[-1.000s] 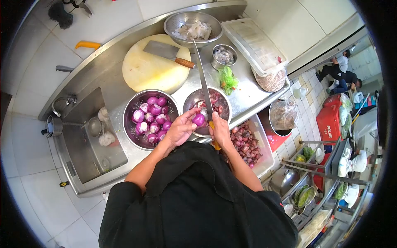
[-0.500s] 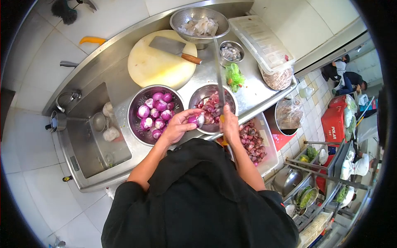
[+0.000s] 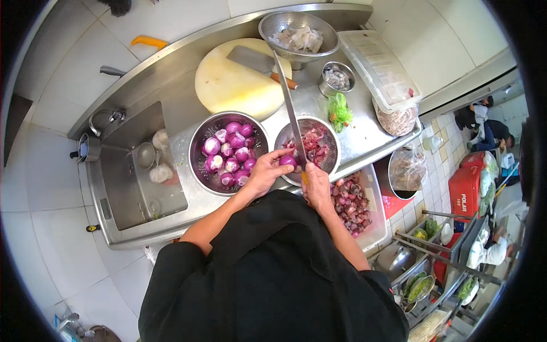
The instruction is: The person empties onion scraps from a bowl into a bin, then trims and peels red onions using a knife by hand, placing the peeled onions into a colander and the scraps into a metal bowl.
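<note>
My left hand (image 3: 268, 172) has its fingers closed around a red onion (image 3: 288, 161). My right hand (image 3: 317, 185) grips the yellow handle of a long knife (image 3: 291, 108), whose blade points away from me and leans left, close beside the onion. Whether the edge touches it I cannot tell. Both hands are at the near rim of a steel colander (image 3: 278, 138) with onion peelings (image 3: 315, 143) inside. Left of it stands a larger colander (image 3: 195, 171) of peeled purple onions (image 3: 234, 139). A plastic bin of unpeeled onions (image 3: 352, 206) sits below my right forearm.
A cleaver (image 3: 249, 58) rests on a round cutting board (image 3: 233, 91). Behind are a colander of pale pieces (image 3: 298, 40), a small steel bowl (image 3: 336, 78), a green bag (image 3: 339, 112) and a plastic container (image 3: 380, 68). The sink (image 3: 134, 188) is left; people (image 3: 494, 134) are far right.
The knife blade has swung from nearly upright to leaning left. The onion in my left hand has been turned, showing more purple. The whole view has shifted, moving the counter rightward in frame.
</note>
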Motion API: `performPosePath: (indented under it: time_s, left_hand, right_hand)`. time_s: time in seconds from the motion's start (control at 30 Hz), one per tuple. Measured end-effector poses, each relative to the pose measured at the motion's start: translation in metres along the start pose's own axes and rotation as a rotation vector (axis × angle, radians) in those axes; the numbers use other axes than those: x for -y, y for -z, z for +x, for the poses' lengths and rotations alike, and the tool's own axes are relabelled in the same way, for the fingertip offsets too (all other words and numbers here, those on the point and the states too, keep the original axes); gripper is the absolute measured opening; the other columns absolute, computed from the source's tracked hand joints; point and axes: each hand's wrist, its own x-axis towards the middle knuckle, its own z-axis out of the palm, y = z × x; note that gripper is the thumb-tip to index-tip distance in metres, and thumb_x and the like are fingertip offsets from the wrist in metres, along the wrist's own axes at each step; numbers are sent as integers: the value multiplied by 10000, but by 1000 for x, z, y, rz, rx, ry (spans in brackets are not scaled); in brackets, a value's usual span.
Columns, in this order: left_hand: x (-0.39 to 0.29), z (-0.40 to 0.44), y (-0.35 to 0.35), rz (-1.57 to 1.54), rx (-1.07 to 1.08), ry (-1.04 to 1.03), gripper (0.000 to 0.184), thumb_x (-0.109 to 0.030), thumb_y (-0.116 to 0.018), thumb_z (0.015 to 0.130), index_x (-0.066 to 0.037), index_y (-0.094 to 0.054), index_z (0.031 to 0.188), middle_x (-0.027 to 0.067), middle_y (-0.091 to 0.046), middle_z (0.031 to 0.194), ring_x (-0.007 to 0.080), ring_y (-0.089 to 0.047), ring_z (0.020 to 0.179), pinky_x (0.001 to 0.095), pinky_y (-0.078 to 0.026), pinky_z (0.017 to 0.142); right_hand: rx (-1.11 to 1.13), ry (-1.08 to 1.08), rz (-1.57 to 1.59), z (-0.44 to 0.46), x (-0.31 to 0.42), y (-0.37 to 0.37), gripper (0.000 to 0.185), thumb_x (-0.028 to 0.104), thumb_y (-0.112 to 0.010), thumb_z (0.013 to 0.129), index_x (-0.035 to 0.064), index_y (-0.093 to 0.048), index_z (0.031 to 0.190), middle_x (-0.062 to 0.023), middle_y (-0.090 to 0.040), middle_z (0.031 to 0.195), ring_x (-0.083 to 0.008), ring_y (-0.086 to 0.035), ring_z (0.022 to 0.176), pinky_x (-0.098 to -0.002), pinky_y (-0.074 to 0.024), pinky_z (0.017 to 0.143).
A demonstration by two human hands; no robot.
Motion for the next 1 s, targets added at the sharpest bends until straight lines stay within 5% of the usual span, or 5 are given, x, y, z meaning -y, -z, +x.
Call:
performPosePath:
  time_s: [0.33, 0.47, 0.67, 0.9, 1.0]
  left_hand:
    - [-28, -28, 23, -70, 122, -166, 661, 59, -673, 801, -1, -439, 1417, 106, -555, 1334, 194, -543, 1230, 341, -397, 1093]
    - [-52, -28, 56, 965, -162, -382, 598, -59, -760, 731, -47, -573, 1299, 127, -592, 1260, 276, -559, 1183, 399, -409, 1050]
    - [-39, -4, 17, 1511, -93, -638, 466, -216, -789, 703, -91, -677, 1138, 123, -653, 1071, 335, -579, 1065, 447, -416, 941]
    - [55, 71, -29, 1901, 65, -122, 370, -336, -727, 798, -15, -642, 960, 173, -689, 914, 303, -679, 899, 442, -521, 771]
    - [73, 85, -16, 1895, 21, -115, 389, -335, -719, 814, -2, -602, 978, 189, -686, 844, 326, -702, 813, 447, -549, 703]
  right_hand:
    - [-145, -116, -2, 15, 2, 42, 619, 568, -390, 1016, 70, -504, 666, -26, -476, 509, -120, -429, 412, -274, -339, 409]
    - [-184, -161, -75, 18, -1, 48, 571, 527, -423, 1023, 76, -485, 679, -20, -475, 510, -114, -431, 416, -274, -336, 406]
    - [-185, -104, -191, 27, -46, 57, 671, 479, -481, 1011, -25, -413, 1448, -55, -590, 731, -82, -521, 638, -245, -426, 603]
    - [-205, -167, -83, 7, -25, 54, 550, 543, -431, 1010, 95, -487, 695, 0, -454, 514, -101, -424, 416, -254, -348, 407]
    - [-213, -127, -134, 1, -39, 63, 569, 542, -423, 1011, 76, -533, 702, -7, -469, 510, -108, -448, 422, -256, -354, 392]
